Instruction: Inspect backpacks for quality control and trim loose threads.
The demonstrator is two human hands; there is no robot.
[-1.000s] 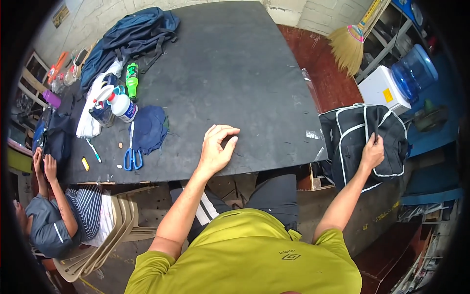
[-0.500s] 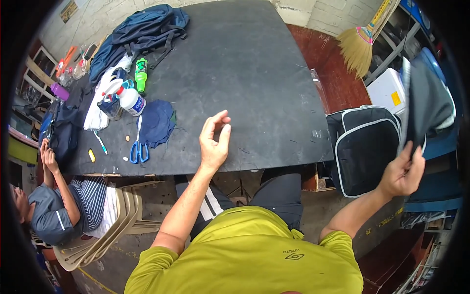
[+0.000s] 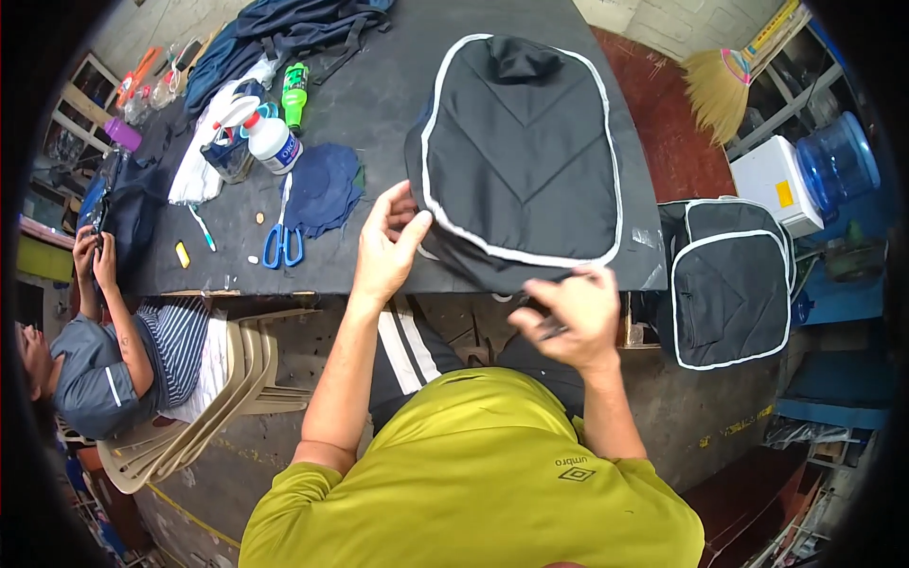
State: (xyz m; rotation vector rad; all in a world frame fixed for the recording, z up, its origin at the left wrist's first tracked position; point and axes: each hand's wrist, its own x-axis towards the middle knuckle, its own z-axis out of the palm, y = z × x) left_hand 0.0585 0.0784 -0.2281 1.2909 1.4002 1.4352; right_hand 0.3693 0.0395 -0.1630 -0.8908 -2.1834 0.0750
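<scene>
A black backpack with white piping and V-shaped stitching lies on the dark table in front of me. My left hand is closed at its lower left edge, thumb and fingertips pinching the fabric there. Just below the lower right corner of the backpack is my right hand, smeared by motion. Its fingers are curled around something small and dark, whose kind the blur hides. A second black backpack with white piping stands to the right, beside the table.
On the left of the table lie blue-handled scissors, dark blue fabric pieces, a white bottle and a green bottle. A seated person handles a dark bag at far left. A broom leans at far right.
My right hand has brought the black backpack from the right side onto the table. My left hand has shifted slightly left and now grips its edge. The water jug at right is uncovered.
</scene>
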